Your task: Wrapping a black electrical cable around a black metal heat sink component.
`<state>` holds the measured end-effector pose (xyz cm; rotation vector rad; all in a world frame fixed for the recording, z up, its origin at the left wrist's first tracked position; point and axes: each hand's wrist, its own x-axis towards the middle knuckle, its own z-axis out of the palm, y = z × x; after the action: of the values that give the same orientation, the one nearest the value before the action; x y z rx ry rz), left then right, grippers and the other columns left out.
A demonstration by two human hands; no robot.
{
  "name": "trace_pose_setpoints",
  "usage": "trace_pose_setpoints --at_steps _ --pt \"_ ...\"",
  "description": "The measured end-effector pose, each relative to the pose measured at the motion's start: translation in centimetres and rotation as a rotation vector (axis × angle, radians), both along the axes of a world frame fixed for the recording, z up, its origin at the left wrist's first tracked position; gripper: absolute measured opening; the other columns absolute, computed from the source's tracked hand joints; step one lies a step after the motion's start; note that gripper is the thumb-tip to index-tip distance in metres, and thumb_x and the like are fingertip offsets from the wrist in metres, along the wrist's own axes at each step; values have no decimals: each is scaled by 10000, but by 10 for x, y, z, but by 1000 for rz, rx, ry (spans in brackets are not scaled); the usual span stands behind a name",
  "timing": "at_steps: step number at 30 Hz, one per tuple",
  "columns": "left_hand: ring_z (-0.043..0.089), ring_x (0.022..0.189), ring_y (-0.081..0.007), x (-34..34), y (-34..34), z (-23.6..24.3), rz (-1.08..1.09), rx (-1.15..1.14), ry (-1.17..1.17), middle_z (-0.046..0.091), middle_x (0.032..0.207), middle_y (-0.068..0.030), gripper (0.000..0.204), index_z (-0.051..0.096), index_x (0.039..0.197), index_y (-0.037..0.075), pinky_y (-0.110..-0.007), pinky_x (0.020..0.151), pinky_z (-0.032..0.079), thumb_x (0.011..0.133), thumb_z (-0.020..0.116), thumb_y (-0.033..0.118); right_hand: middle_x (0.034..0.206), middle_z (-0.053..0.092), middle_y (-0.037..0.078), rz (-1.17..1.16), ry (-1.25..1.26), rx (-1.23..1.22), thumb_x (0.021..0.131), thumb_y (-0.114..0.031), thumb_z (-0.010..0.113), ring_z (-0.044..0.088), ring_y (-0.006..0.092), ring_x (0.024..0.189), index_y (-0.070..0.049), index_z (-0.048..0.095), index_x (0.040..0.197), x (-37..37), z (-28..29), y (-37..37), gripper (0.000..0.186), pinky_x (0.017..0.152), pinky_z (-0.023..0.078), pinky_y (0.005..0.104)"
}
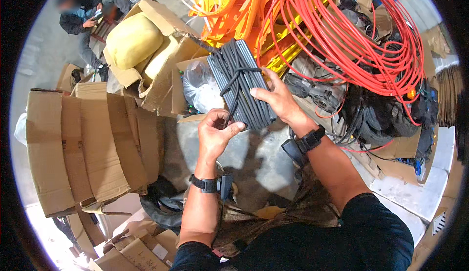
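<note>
A dark grey ribbed block (257, 84), with black cable (239, 69) wound around it and crossing over its face, is held up tilted before me. My right hand (279, 97) grips its right side, thumb lying on the front face and fingers going behind. At the lower left corner my left hand (217, 131) is closed, its thumb and fingers pinching the black cable close to the block's edge. Part of the cable there is hidden by the fingers. Both wrists wear a black strap with a small dark unit.
Red hose coils (337, 36) lie over dark gear and cables at right. Orange and yellow plastic parts (229, 7) are ahead. An open carton (185, 56) holds yellow foam-like pieces (134, 40). Folded cardboard (88, 144) stands left. A seated person (80, 14) is at far left.
</note>
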<state>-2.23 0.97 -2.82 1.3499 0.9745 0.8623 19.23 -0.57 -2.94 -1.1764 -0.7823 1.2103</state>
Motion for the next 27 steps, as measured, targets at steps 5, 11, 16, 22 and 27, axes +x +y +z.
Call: trace_pose_setpoints --at_steps 5,11,16,22,27 --pt "541 749 -85 2 -7 19 -49 -13 30 573 821 8 438 581 944 32 -243 688 476 616 872 34 1184 570 164 32 27 -19 757 -216 749 566 200 1067 59 303 1394 0 -1 0 824 951 436 324" --pt "482 702 -94 -2 -3 13 -94 303 260 528 782 26 492 554 845 47 -252 626 427 551 921 190 1170 574 161 35 1 -13 757 -224 750 566 202 1054 55 316 1389 2 -8 2 816 936 441 316" --pt "404 632 -96 5 -10 26 -103 440 372 452 685 19 525 508 761 46 -259 550 374 527 925 265 1116 596 130 72 99 -61 787 -185 725 591 188 988 47 337 1376 0 10 -3 743 896 464 308" --pt "399 606 -106 14 -11 31 -111 583 316 449 685 10 523 502 747 51 -256 529 357 534 921 280 1149 597 117 139 209 -88 824 -203 679 606 172 984 38 382 1353 10 18 -4 653 875 485 297" --pt "425 578 -114 13 -17 31 -101 530 303 469 655 -7 504 495 715 51 -261 510 359 550 917 272 1148 597 116 148 270 -144 833 -204 671 607 175 991 33 369 1361 9 25 -6 653 871 492 305"
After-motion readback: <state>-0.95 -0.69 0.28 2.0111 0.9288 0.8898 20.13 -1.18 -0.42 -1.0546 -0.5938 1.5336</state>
